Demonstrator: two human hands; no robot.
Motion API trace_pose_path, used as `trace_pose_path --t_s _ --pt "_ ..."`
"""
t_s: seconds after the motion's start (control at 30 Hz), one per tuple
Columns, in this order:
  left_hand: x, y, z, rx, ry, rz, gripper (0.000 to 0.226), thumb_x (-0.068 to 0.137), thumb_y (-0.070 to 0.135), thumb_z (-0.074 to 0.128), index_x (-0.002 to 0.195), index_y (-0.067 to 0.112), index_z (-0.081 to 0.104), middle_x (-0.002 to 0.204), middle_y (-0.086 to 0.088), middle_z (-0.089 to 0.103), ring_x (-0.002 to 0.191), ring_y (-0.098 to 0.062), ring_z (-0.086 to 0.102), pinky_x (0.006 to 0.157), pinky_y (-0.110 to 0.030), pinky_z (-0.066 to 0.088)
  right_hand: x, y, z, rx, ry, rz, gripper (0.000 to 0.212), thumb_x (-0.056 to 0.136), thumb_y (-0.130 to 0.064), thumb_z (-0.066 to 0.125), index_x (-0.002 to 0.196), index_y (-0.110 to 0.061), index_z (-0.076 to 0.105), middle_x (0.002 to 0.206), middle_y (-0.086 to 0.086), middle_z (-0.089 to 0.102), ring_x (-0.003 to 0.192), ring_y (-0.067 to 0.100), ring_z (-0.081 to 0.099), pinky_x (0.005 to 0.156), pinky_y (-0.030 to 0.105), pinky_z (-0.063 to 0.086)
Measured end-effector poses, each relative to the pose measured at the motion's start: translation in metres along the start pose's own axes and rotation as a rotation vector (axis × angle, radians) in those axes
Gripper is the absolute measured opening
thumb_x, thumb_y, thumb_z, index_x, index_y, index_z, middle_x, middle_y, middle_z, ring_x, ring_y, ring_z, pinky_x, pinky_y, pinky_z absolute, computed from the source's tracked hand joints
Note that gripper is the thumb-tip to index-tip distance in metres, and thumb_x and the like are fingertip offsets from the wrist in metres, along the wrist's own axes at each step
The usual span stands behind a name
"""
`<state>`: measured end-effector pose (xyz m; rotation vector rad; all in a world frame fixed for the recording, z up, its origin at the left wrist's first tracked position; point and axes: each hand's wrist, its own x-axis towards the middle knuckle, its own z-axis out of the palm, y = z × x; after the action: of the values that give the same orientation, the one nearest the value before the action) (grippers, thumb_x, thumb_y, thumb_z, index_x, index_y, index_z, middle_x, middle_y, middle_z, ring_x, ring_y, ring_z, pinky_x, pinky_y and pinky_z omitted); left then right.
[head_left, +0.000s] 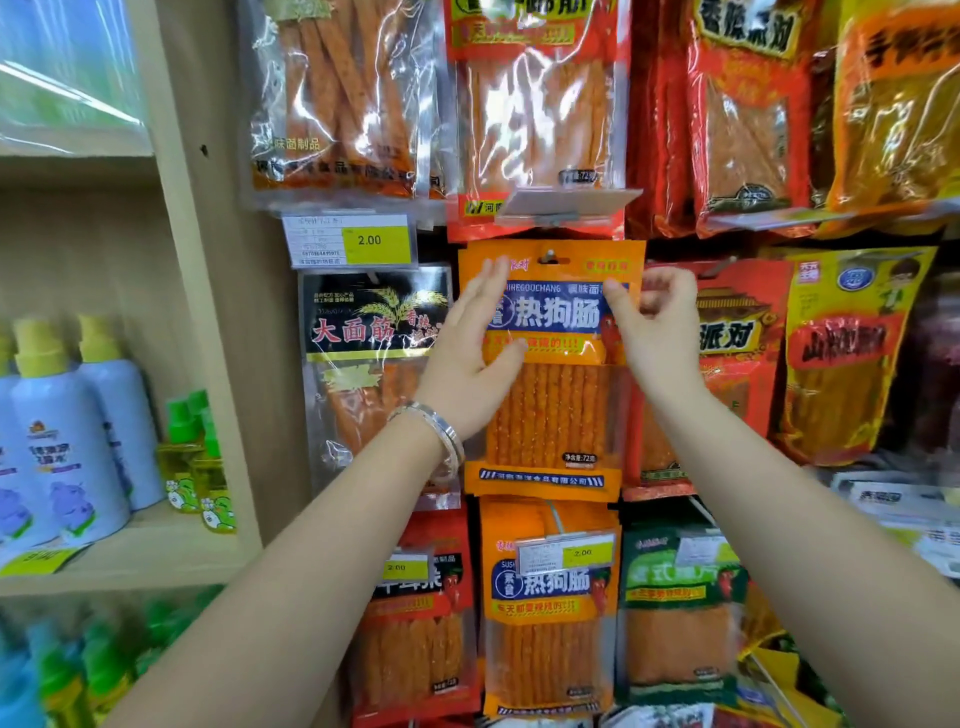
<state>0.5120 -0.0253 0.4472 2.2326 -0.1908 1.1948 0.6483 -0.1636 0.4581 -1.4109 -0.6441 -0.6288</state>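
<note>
An orange snack packet (550, 405) with a blue label hangs from a metal hook (548, 255) in the middle of a wall rack. My left hand (475, 353), a silver bangle on its wrist, lies flat with straight fingers against the packet's left edge. My right hand (657, 322) is at the packet's upper right edge, thumb on its front and fingers curled at the rim, pinching it.
More hanging snack packets surround it: a black one (374, 332) to the left, red ones (743, 332) to the right, an identical orange one (550, 613) below. A yellow price tag (371, 240) reads 2.00. A wooden shelf (156, 551) at left holds spray bottles (67, 431).
</note>
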Motion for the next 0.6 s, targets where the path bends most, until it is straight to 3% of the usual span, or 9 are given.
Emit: trace_pose_path --t_s 0.1,0.17,0.27,0.4,0.5,0.6 --pt "-0.016 -0.025 0.014 0.131 -0.068 -0.068 0.07 0.091 0.023 0.055 0.147 0.037 0.015 0.156 0.013 0.008 0.142 -0.001 0.004 0.115 -0.027 0.007 -0.021 0.013 -0.004 -0.142 0.057 -0.203 0.046 0.083 -0.02 0.068 0.12 -0.02 0.042 0.114 0.001 0.048 0.09 0.006 0.053 0.076 0.018 0.045" --pt "-0.028 -0.039 0.023 0.216 -0.121 -0.056 0.071 0.091 0.026 0.055 0.148 0.035 0.014 0.153 0.018 -0.001 0.143 -0.004 -0.001 0.115 -0.031 0.005 -0.034 0.025 -0.006 -0.391 0.069 -0.424 0.05 0.083 -0.019 0.066 0.128 -0.012 0.044 0.127 0.008 0.046 0.116 0.019 0.044 0.097 0.03 0.039" --pt "-0.039 -0.055 0.036 0.332 -0.196 -0.032 0.077 0.09 0.033 0.053 0.149 0.032 0.004 0.149 0.019 -0.023 0.141 -0.006 -0.017 0.114 -0.033 0.001 -0.045 0.044 -0.004 -0.73 -0.083 -0.639 0.053 0.087 -0.021 0.062 0.136 -0.013 0.045 0.144 0.014 0.042 0.136 0.03 0.034 0.109 0.045 0.029" --pt "-0.032 -0.072 0.05 0.496 -0.253 -0.073 0.087 0.088 0.039 0.054 0.149 0.027 -0.008 0.145 0.011 -0.036 0.136 -0.009 -0.029 0.111 -0.032 -0.001 -0.039 0.061 0.007 -0.971 -0.246 -0.646 0.056 0.091 -0.026 0.056 0.143 -0.011 0.04 0.151 0.015 0.035 0.14 0.031 0.031 0.113 0.047 0.023" --pt "-0.014 -0.082 0.056 0.542 -0.29 -0.141 0.089 0.087 0.04 0.054 0.15 0.022 -0.007 0.151 0.003 -0.031 0.137 -0.013 -0.027 0.115 -0.035 0.001 -0.025 0.067 0.023 -1.072 -0.305 -0.626 0.056 0.09 -0.022 0.054 0.143 -0.009 0.039 0.15 0.017 0.035 0.138 0.03 0.036 0.113 0.047 0.024" --pt "0.003 -0.092 0.061 0.554 -0.34 -0.221 0.089 0.087 0.039 0.054 0.15 0.02 -0.005 0.153 0.0 -0.028 0.142 -0.019 -0.021 0.116 -0.039 0.008 -0.011 0.073 0.037 -1.185 -0.39 -0.554 0.058 0.094 -0.022 0.044 0.149 -0.013 0.027 0.156 0.013 0.022 0.144 0.025 0.025 0.116 0.046 0.011"
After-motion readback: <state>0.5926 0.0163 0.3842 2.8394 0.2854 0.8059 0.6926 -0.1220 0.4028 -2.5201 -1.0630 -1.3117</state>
